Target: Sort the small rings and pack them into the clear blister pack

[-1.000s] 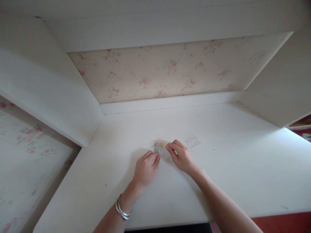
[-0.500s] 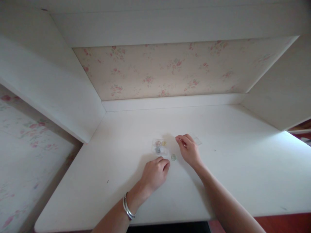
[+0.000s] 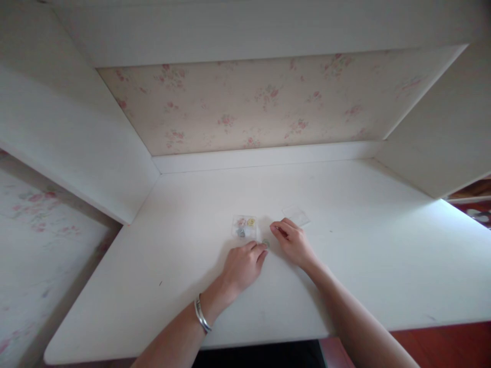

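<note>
My left hand (image 3: 242, 266) rests low over the white desk, index finger stretched out so its tip touches a small greenish round coil (image 3: 266, 243); its thumb lies a little apart from the index finger. To the right, my right hand (image 3: 292, 241) is closed in a pinch, and whatever lies between its fingertips is too small to make out. Just beyond my left hand stands a small clear plastic box (image 3: 235, 232). Inside it lie a pinkish piece (image 3: 241, 222), a yellow piece (image 3: 250, 222) and a blue-grey piece (image 3: 241, 233). Behind my right hand lies a flat clear lid (image 3: 296, 214).
The white desk (image 3: 207, 194) has side panels at left (image 3: 95, 133) and right (image 3: 429, 122), with a floral back wall (image 3: 238, 112). A short dark thread (image 3: 160, 283) lies left of my left hand. A silver bracelet (image 3: 201, 313) circles my left wrist.
The view has shifted slightly, moving the scene left and up. My left hand has reached forward, bringing its index fingertip onto the greenish coil. My right hand stays pinched near the lid.
</note>
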Demonstrator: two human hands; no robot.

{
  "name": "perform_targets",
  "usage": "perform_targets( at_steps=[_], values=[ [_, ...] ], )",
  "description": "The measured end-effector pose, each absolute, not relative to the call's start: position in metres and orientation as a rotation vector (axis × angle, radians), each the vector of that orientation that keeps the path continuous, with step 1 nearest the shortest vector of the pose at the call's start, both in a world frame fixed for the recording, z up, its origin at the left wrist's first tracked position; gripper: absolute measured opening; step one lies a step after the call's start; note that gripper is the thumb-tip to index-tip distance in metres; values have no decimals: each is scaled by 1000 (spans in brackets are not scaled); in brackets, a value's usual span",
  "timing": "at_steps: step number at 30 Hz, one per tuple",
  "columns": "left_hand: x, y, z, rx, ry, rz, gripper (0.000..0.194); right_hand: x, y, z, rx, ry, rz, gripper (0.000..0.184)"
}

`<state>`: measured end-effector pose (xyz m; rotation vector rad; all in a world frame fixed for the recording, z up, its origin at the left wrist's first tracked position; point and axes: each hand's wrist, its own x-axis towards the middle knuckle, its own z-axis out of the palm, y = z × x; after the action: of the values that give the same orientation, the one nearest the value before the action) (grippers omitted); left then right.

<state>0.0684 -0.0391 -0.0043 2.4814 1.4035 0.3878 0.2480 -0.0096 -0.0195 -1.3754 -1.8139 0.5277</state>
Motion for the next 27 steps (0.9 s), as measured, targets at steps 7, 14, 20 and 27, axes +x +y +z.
perform_targets(
  at_steps=[7,14,20,27],
  values=[
    [73,-37,-6,2532,1421,299,32,250,-8,-20,-1430,-1875,520,24],
    [71,-37,-7,2535,1422,258,30,251,-9,-17,-1465,-2160,429,20],
    [68,-38,-7,2497,1421,274,29,249,-12,-15,-1464,-2233,412,20],
    [66,-41,-6,2460,1416,296,28,249,-11,-15,-1429,-2266,425,17]
  ],
)
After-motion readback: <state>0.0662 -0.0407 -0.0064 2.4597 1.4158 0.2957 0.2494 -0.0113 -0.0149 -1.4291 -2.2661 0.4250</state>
